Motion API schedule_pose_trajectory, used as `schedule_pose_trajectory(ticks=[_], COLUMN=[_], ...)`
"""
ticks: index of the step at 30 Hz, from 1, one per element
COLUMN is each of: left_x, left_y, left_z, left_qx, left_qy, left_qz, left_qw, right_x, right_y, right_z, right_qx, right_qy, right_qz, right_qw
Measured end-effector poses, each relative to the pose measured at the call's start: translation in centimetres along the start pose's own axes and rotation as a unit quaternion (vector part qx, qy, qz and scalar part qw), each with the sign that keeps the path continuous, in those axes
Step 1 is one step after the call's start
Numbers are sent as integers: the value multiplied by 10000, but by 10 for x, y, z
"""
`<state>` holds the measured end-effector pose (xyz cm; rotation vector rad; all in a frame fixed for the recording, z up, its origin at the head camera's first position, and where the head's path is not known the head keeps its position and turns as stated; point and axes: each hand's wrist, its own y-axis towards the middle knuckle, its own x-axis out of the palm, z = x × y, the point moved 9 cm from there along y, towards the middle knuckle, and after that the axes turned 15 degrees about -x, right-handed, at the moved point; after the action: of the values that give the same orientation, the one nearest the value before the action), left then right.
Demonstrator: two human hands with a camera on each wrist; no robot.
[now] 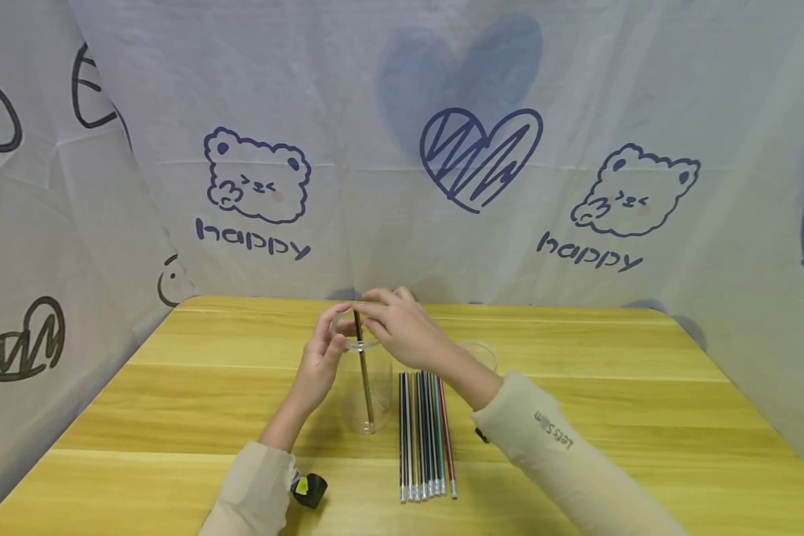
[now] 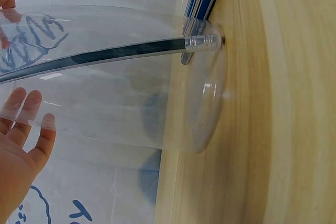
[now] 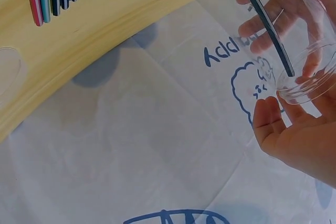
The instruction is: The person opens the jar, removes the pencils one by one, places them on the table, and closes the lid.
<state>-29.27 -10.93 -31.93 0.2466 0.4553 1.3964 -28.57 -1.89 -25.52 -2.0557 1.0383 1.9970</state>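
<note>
A clear plastic jar (image 1: pixel 383 387) stands upright on the table. My left hand (image 1: pixel 319 365) grips it near the top, with the fingers spread round its wall. Inside leans one dark pencil (image 1: pixel 365 387), its silver ferrule end (image 2: pixel 202 42) down at the jar's base and its other end up at the opening. Over the rim reaches my right hand (image 1: pixel 405 327), fingers extended and loosely bent. In the right wrist view, the right fingertips (image 3: pixel 269 109) lie beside the rim, and the pencil's upper end stands apart from them.
To the right of the jar lies a row of several pencils (image 1: pixel 425 439), ferrule ends toward me. A clear round lid (image 1: pixel 480 356) sits behind them, partly hidden by the right arm. White cloth (image 1: pixel 375 223) with drawings hangs behind the wooden table (image 1: pixel 576 387).
</note>
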Motion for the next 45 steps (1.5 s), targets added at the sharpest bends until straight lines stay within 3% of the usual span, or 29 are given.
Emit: schedule_pose_trajectory(ticks=[5,13,21,33,36,41,45], left_x=[0,1,1,-1,0,1,1], left_y=[0,0,1,1,1,2,2], left_z=[1,-1,-2,1,0,1,2], left_qx=[16,-27,-52,-14,-12,-22,19], left_qy=[30,-7,31,82,0,-87,-65], left_qz=[5,-48,-63,14,-56,-84,-47], left_qw=[10000,10000,10000,10000,10000,9999,10000], right_x=[-1,-21,-16,-25,-33,-54,-63], right_y=[-1,1,2,-1,-5,-18,-25], right_z=[1,-2,5,-9,-11,-9,-4], right_qx=[40,-227,250,-677,-919,-1057,-953], right_qy=[160,675,1366,873,798,779,950], right_qz=[101,1212,1032,1698,2216,3470,3947], right_qw=[9998,9901,9849,9793,9675,9286,9089])
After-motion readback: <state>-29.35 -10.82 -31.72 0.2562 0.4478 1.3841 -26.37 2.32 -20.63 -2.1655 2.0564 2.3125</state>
